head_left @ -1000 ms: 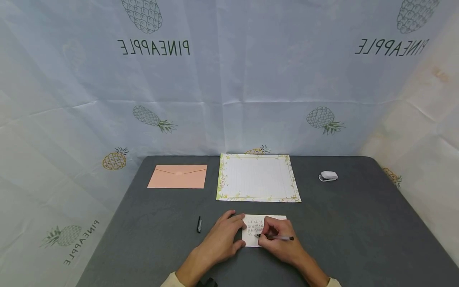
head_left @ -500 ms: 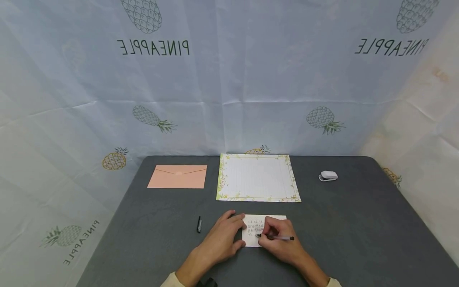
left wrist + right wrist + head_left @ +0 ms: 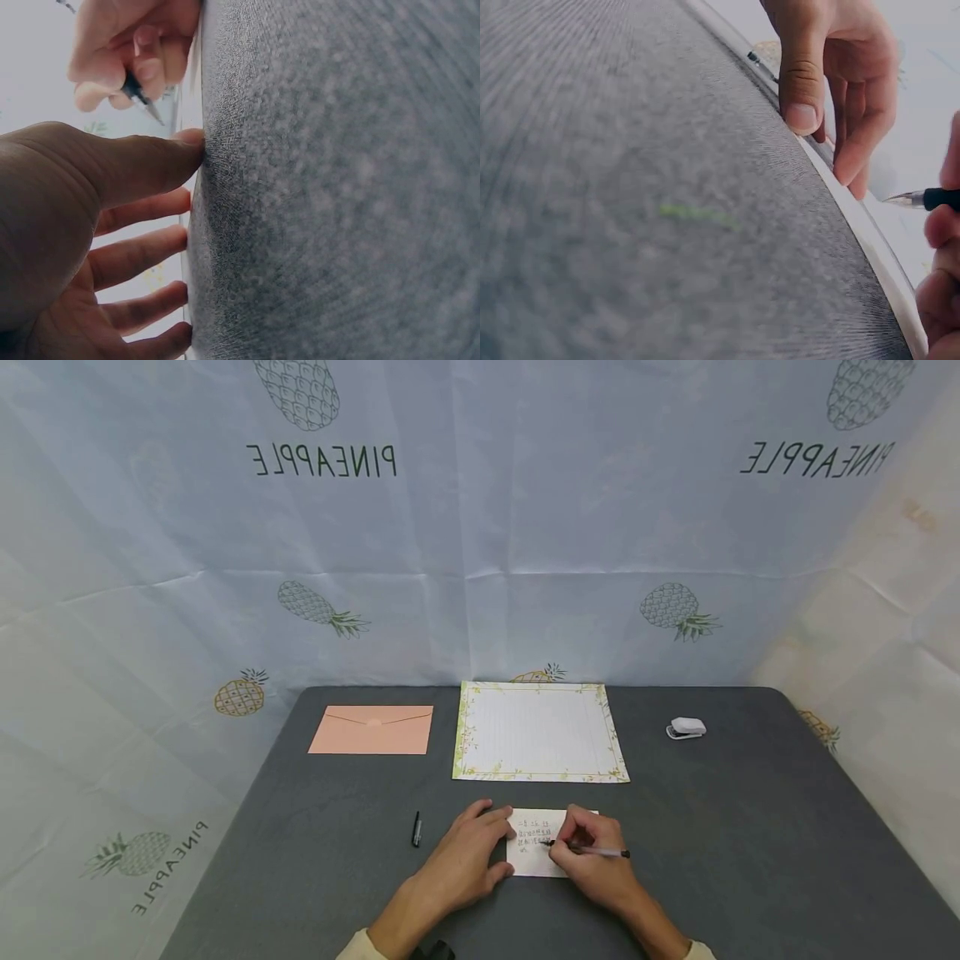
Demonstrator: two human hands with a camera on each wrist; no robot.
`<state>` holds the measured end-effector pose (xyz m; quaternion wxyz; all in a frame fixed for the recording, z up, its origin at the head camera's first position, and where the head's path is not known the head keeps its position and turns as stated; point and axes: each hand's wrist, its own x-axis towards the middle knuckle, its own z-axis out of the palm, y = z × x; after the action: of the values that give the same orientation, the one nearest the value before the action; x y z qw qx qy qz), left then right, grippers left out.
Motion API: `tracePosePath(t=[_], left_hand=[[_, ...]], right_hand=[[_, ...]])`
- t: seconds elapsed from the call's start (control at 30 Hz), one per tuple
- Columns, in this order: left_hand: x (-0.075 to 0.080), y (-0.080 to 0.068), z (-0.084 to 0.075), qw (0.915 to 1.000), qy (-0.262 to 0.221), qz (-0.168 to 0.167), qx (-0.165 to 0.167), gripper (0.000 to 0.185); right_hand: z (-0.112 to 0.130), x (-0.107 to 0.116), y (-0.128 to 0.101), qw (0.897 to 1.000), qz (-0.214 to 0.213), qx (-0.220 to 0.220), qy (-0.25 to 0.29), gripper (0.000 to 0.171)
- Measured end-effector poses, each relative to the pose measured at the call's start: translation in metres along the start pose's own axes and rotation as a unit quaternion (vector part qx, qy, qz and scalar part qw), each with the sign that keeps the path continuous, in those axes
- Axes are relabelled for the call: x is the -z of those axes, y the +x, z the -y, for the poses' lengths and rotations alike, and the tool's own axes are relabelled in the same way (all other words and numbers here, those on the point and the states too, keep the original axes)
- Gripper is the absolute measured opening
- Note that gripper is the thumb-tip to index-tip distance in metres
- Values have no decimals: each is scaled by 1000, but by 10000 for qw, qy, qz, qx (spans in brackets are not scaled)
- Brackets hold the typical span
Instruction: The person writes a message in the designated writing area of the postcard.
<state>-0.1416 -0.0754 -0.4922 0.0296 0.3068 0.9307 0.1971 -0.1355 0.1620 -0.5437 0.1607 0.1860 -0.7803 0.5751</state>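
A slim black-tipped pen with a pale barrel (image 3: 588, 850) is pinched between the curled fingers of the right hand (image 3: 592, 860), its tip set on a small white card bearing rows of handwriting (image 3: 534, 852); the barrel is laid out to the right, nearly level with the table's near edge. The card's left edge is pressed by the straight, spread fingers of the left hand (image 3: 467, 858), nothing being clasped by it; in the left wrist view its thumb (image 3: 142, 161) is seen laid against the edge where card and table meet. The card is lain flat on a dark grey felt-covered table (image 3: 750, 827), near the front edge and about midway across. A black pen cap (image 3: 416, 829) is found just left of the left hand. Further back, a cream lined sheet with a green floral border (image 3: 538, 731) is placed centrally, a peach paper envelope (image 3: 372, 729) to its left and a small white stapler-like object (image 3: 687, 727) well apart on the right
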Motion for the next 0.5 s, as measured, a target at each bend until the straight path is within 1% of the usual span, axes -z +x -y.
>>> tracePosePath(t=[0.1, 0.2, 0.37, 0.5], left_hand=[[0, 0, 0, 10000, -17, 14, 2, 35], [-1, 1, -1, 10000, -3, 9, -9, 35], [-1, 1, 0, 10000, -28, 29, -11, 34], [-2, 0, 2, 10000, -37, 37, -57, 34]], right_hand=[[1, 6, 1, 9994, -122, -206, 231, 41], [1, 12, 3, 9984, -87, -385, 401, 40], [1, 16, 5, 9979, 204, -543, 304, 39], [-1, 15, 4, 9976, 225, -570, 322, 39]])
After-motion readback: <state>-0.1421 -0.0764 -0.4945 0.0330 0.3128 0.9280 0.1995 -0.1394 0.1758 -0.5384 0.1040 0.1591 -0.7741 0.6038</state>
